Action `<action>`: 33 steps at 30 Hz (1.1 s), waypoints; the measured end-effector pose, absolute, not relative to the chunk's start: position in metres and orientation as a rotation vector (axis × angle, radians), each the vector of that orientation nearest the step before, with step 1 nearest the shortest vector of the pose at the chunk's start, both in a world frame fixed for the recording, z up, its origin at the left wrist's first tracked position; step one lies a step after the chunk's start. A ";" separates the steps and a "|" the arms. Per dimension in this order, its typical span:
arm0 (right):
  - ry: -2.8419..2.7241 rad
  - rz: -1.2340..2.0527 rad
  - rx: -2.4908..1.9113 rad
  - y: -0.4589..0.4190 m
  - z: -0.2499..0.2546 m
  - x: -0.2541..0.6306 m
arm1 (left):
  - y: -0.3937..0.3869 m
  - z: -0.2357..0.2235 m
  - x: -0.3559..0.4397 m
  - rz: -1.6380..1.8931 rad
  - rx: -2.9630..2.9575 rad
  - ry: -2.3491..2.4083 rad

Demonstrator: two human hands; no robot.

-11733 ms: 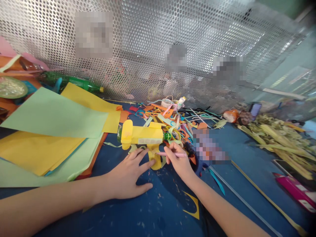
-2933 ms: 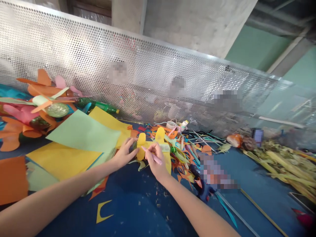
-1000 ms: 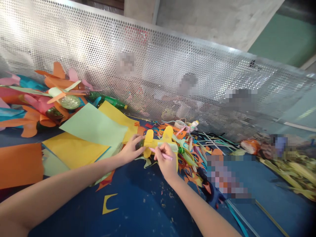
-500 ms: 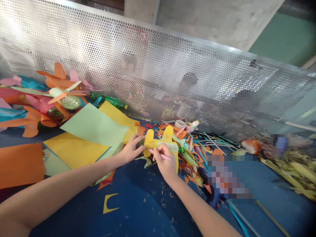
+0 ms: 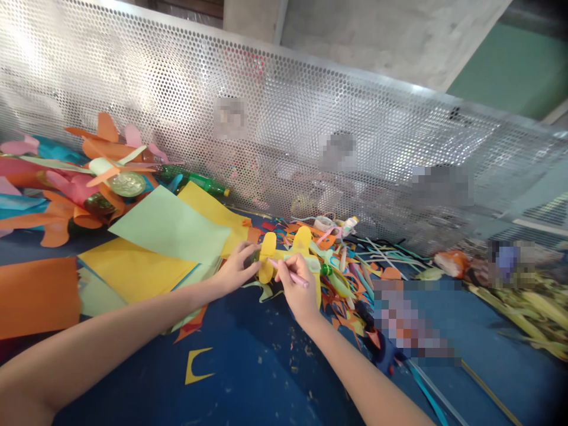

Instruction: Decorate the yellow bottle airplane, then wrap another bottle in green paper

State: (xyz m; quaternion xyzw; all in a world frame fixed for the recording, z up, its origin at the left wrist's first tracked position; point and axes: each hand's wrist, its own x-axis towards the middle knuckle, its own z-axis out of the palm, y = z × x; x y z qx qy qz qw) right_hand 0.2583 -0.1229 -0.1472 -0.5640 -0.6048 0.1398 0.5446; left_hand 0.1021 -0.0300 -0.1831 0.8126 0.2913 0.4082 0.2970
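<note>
A green-capped plastic bottle lies on its side, its body wrapped in yellow and pale green paper. Rounded yellow paper pieces stick out from it like wings. My left hand grips the bottle's base end with bent fingers; the fingertips are partly hidden behind it. In a writing pinch, my right hand holds a pink pen. The pen's tip points at the yellow paper propeller at the base end, and I cannot tell whether it touches.
Coloured paper sheets lie left, with paper-decorated bottles behind. Paper scraps and a glue bottle are beyond and right of my hands. A perforated metal panel bounds the far side; people show dimly through it. A yellow cutout lies nearer.
The pen and my right fingers have shifted slightly up, so the pen tip is higher on the yellow paper. My left hand has stayed in place on the bottle.
</note>
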 end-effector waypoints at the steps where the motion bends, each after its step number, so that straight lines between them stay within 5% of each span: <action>1: -1.435 0.333 -1.339 -0.123 -0.147 0.258 | -0.030 -0.183 0.102 1.084 2.160 0.776; 33: -1.354 0.406 -1.400 -0.126 -0.140 0.256 | -0.031 -0.181 0.103 1.099 2.174 0.769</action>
